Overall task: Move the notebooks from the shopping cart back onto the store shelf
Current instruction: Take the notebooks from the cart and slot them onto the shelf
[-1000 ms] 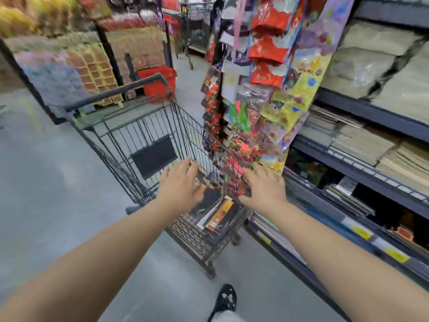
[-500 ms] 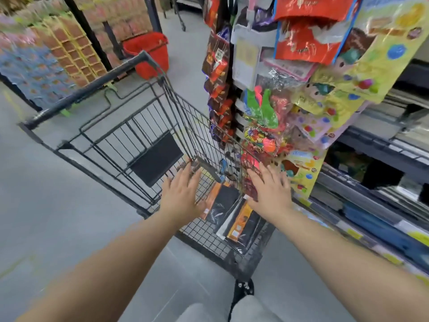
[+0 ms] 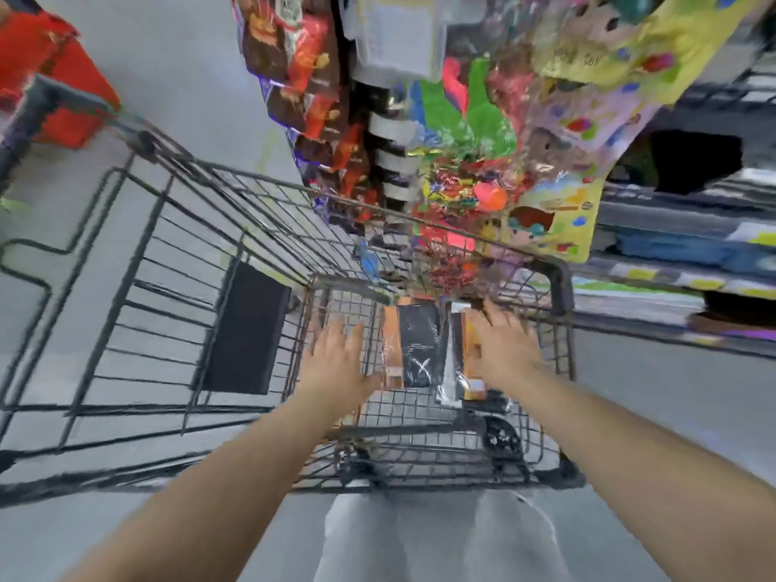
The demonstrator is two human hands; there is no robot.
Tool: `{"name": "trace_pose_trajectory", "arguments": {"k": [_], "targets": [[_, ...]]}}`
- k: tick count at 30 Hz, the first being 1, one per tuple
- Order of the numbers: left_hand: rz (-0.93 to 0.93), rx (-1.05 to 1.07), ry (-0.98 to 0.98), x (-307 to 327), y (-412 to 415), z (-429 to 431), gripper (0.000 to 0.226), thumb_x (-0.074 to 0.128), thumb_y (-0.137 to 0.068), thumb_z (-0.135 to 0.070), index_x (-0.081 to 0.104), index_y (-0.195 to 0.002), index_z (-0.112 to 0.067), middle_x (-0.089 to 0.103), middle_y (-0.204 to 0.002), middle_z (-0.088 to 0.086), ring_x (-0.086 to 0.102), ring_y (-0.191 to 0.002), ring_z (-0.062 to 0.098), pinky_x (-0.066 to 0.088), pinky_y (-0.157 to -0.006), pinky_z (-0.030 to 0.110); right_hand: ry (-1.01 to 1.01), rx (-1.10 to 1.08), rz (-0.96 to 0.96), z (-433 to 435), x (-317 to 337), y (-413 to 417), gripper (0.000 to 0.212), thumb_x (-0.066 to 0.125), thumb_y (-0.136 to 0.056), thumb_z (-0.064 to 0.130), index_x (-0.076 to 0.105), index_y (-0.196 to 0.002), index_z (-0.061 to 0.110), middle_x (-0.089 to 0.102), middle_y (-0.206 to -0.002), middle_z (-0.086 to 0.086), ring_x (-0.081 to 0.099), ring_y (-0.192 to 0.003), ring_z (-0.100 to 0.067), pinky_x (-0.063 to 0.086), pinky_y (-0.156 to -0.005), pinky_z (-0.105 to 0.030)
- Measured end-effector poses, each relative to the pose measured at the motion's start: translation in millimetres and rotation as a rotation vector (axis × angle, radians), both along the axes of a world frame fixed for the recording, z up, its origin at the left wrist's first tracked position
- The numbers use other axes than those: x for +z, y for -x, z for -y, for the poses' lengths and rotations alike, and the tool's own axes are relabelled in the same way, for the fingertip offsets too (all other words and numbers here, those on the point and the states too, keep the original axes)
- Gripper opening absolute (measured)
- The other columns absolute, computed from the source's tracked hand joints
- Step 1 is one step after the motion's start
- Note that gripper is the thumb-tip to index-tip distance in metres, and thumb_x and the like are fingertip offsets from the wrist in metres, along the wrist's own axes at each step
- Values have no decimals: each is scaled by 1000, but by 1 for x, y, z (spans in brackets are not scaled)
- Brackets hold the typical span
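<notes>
Notebooks, black and orange and wrapped in shiny film, lie flat on the wire floor of the shopping cart, toward its near end, with a second one partly overlapping at 3 o'clock of the first. The left hand reaches down with fingers spread, just at 9 o'clock of the stack and holding nothing. The right hand is likewise open and empty, its palm over the right edge of the stack; blur hides whether it touches. The step in hand looks like the reach, with no grasp made yet. The store shelf runs at 2 to 3 o'clock, beyond the cart's right wall, behind hanging packets. Next, the person would likely need to close both hands on the stack's two sides, lift it clear of the cart rim, and swing it toward 3 o'clock.
</notes>
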State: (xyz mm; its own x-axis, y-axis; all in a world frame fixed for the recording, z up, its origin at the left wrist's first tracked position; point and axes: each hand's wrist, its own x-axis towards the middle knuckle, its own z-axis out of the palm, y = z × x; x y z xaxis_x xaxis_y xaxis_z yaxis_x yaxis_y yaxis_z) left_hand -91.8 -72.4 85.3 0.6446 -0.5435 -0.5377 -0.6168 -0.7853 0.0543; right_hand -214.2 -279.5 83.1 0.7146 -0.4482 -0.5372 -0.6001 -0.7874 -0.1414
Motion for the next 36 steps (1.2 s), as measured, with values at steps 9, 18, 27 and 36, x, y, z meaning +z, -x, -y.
{"name": "trace_pose_trajectory", "arguments": {"k": [9, 18, 27, 36], "targets": [[-196, -105, -95, -50, -54, -11, 82, 53, -87, -52, 13, -151, -20, 14, -157, 12, 29, -139, 31, 33, -109, 45, -71, -267, -94, -60, -48, -9, 81, 63, -84, 42, 17, -148, 26, 12, -158, -6, 21, -142, -29, 28, -112, -49], [-572, 376, -95, -150, -54, 17, 74, 52, -92, -50, 26, -148, -9, 43, -144, 15, 49, -123, 31, 41, -98, 35, -101, -270, 14, -60, -104, -25, 68, 56, -89, 37, 24, -147, 23, 29, -152, -6, 20, -143, -29, 19, -117, -45], [-610, 676, 83, -251, -22, 47, 53, 63, -85, -52, 60, -112, -7, 67, -102, 6, 61, -85, 22, 46, -76, 26, -80, -244, 98, -53, -153, -30, 61, 52, -90, 32, 28, -145, 23, 37, -145, -4, 34, -134, -25, 22, -110, -40], [-522, 825, 428, -237, -30, 32, 29, 63, -90, -33, 43, -102, -16, 54, -87, 0, 56, -75, 19, 43, -65, 20, -137, -253, 98, -70, -172, -32, 60, 55, -87, 27, 34, -143, 18, 44, -139, -7, 42, -127, -28, 36, -104, -39]]}}
